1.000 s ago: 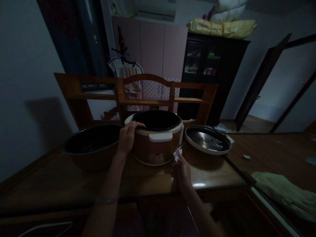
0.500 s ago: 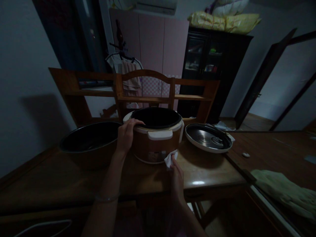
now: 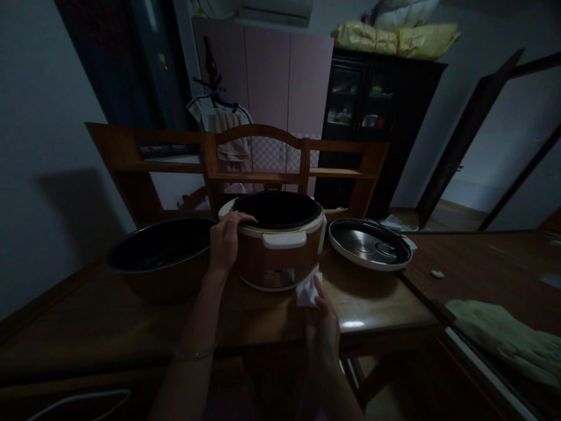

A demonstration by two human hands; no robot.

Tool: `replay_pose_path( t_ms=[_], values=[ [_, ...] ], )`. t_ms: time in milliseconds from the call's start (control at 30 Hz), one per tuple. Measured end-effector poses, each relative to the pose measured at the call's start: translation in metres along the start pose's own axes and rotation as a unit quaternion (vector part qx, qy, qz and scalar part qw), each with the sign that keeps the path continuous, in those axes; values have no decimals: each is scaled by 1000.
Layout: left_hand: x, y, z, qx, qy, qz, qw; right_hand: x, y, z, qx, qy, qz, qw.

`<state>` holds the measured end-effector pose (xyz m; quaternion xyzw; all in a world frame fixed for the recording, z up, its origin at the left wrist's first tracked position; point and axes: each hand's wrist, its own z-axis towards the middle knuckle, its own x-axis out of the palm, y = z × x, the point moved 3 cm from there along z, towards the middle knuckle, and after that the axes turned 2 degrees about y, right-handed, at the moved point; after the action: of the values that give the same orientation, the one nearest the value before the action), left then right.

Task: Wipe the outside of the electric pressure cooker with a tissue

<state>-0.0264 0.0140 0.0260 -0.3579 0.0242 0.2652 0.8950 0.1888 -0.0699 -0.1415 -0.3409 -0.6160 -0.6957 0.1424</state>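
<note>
A brown and white rice cooker stands lidless on the wooden table, its dark inside showing. My left hand grips its rim at the left, fingers hooked over the edge. In my right hand is a crumpled white tissue, pinched near the lower right front of the cooker. A label is visible low on the cooker's front. To the left sits a dark inner pot. On the right lies the round lid, its metal inner side facing up.
A wooden shelf rack rises along the table's far edge. Right of the table, a brown surface holds a small white object and a pale green cloth. A white cord shows at lower left.
My right hand has drawn the tissue away from the cooker's front, slightly right and toward me. My left hand stays on the rim.
</note>
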Motion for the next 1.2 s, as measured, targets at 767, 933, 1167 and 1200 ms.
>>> replay_pose_path(
  t_ms=[767, 933, 1167, 1200],
  values=[
    [-1, -1, -1, 28, 6, 7, 1000, 45, -34, -5, -107, 128, -360, 918],
    [0, -1, -1, 21, 2, 14, 1000, 42, -11, 16, -145, 126, -357, 914],
    [1, 0, -1, 26, 2, 13, 1000, 61, 53, 58, -223, 149, -326, 907],
    [1, 0, -1, 26, 3, 15, 1000, 65, 57, 59, -232, 155, -328, 903]
  ],
)
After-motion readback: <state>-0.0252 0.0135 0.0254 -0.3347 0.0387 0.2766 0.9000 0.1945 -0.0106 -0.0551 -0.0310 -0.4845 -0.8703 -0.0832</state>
